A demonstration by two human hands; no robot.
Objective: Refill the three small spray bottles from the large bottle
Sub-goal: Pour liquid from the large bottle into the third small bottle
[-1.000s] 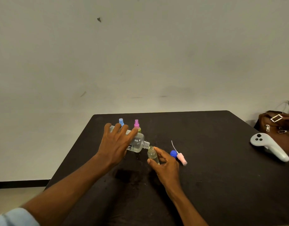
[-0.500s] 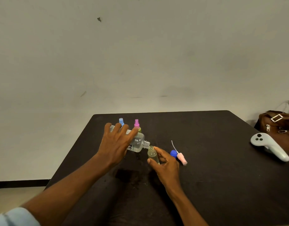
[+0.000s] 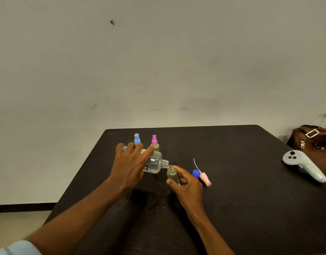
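My left hand (image 3: 130, 165) grips the large clear bottle (image 3: 155, 163), tipped on its side with its open neck pointing right. The neck touches the mouth of a small uncapped bottle (image 3: 172, 174) that my right hand (image 3: 187, 183) holds upright between thumb and fingers. Behind my left hand stand two capped small spray bottles, one with a blue top (image 3: 137, 139) and one with a pink top (image 3: 154, 142). A pale pink spray head (image 3: 204, 178) with its thin tube lies to the right, beside a blue cap (image 3: 195, 173).
The black table (image 3: 241, 208) ends against a plain wall at the back. A white handheld controller (image 3: 303, 165) lies at the right edge, with a brown bag (image 3: 312, 142) behind it. Dark wet marks show on the table near my wrists.
Almost nothing differs; both hands keep the same hold, with the large bottle's neck still at the small bottle's mouth.
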